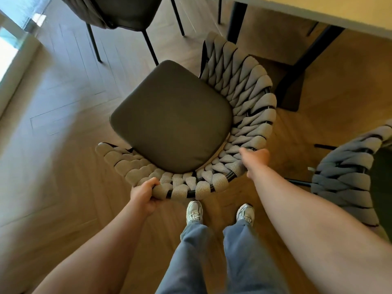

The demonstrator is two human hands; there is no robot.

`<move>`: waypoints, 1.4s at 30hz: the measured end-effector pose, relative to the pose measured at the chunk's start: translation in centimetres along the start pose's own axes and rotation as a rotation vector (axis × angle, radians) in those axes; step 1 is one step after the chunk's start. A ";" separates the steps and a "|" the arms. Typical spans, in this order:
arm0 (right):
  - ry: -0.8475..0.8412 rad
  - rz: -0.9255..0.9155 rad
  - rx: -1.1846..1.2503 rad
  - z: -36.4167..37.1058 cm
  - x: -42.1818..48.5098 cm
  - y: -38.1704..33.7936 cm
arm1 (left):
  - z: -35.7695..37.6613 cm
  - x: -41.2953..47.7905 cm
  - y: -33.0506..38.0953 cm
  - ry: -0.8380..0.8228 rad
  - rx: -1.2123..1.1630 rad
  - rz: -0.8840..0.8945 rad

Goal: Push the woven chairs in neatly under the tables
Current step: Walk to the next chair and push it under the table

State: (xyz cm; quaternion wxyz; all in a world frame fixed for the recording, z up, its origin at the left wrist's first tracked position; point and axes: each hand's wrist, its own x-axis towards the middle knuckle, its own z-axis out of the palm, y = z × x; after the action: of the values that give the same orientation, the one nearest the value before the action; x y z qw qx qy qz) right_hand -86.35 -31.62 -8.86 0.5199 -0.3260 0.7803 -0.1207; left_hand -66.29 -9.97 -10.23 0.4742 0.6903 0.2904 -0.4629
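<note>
A woven chair (pixel 171 115) with a dark grey seat cushion and a curved back of thick beige braided straps stands in front of me on the wood floor, clear of the table. My left hand (pixel 144 194) grips the near left part of the back rim. My right hand (pixel 254 160) holds the rim on the right side, fingers curled over the weave. The light table top (pixel 339 11) runs across the top right, with its dark legs (pixel 297 66) just beyond the chair's back.
A second woven chair (pixel 347 177) stands close at my right. A third chair (pixel 125 13) with thin black legs is at the top left. My feet (pixel 220 213) are right behind the held chair. A bright window wall runs along the left.
</note>
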 end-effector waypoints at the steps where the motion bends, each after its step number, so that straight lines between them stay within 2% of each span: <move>1: -0.007 0.001 0.000 0.0 -0.1 -0.1 | 0.1 -0.1 -0.1 0.016 -0.021 0.010; 8: -0.089 0.006 0.048 -1.5 1.1 -1.6 | 2.4 -1.7 -4.6 0.070 -0.275 0.018; 14: -0.131 -0.017 0.097 -2.6 2.6 -5.0 | 6.9 -3.0 -7.9 -0.115 -0.408 -0.154; 17: -0.133 -0.006 0.106 -2.5 3.2 -5.9 | 7.7 -2.6 -8.7 -0.111 -0.410 -0.171; 23: -0.082 -0.017 0.131 -2.0 3.4 -5.8 | 7.5 -1.7 -8.8 -0.031 -0.338 -0.128; 32: -0.032 -0.011 0.166 -2.0 2.2 -4.0 | 5.1 -0.1 -7.3 -0.008 -0.252 -0.086; 38: 0.021 0.058 0.218 -2.1 0.0 -1.7 | 3.2 -0.5 -4.8 -0.087 -0.146 -0.090; 42: 0.074 0.100 0.254 -2.0 -1.5 0.4 | 2.2 -0.2 -2.7 -0.076 -0.047 0.013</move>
State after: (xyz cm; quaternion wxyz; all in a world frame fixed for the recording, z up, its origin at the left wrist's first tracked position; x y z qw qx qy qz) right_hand -87.96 -30.64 -7.09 0.5332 -0.2136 0.7926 -0.2045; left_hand -69.44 -10.93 -11.33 0.5039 0.6630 0.2784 -0.4786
